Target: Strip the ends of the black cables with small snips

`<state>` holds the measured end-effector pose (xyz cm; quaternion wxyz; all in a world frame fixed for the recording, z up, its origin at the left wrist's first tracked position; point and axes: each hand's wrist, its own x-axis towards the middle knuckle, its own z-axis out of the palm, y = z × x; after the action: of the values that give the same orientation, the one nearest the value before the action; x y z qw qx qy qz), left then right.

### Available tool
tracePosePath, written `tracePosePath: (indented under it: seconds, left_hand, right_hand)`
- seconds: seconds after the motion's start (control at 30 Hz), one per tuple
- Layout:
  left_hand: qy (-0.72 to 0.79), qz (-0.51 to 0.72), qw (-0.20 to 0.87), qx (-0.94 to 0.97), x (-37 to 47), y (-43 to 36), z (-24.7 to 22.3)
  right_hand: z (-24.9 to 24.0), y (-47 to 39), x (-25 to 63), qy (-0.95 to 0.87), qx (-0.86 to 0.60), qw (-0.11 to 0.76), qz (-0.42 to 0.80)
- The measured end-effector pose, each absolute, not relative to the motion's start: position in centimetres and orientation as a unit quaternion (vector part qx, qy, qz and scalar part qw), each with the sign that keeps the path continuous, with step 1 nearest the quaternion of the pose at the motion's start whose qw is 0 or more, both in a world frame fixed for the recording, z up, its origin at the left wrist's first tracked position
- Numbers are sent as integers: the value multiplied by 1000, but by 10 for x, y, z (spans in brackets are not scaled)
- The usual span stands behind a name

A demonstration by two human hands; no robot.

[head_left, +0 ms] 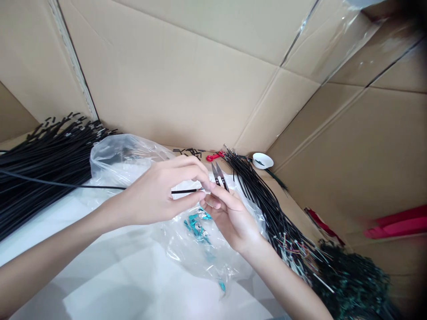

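Observation:
A black cable (184,191) runs in from the left behind my left hand (156,191). The thumb and fingers of that hand pinch it near its end. My right hand (230,213) is closed, with its thumb and fingertips meeting the left fingertips at the cable's end. A pair of thread snips (218,174) sticks up from behind the right hand, blades apart and pointing away from me. Their handles are hidden by the hand. Below the hands, small teal scraps (196,227) and bits of foil lie on a clear plastic bag (180,249).
Many black cables (43,164) are heaped at the left. Another bundle of cables (263,195) with stripped ends lies at right. Behind stand a white bowl (263,160), a red-handled tool (213,157) and short black pieces (190,152). Cardboard walls (187,80) enclose the work surface; dark green tangled strands (353,280) sit lower right.

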<state>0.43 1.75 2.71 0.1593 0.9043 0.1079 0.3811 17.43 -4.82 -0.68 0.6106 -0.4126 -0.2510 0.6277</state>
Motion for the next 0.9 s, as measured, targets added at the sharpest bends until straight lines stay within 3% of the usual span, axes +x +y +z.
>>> tracePosePath:
  seconds: [0.27,0.67,0.9]
  left_hand:
    - [175,435,222,855,6,25,27]
    - [237,405,430,771,5,35,14]
    - [213,472,421,745,15,27,7]
  right_hand:
    - [-9,-51,176,-246,-401,621,627]
    - [-9,-47,178,-253,-422,635,596]
    - [-11,-46,182,-303,-424,651,552]
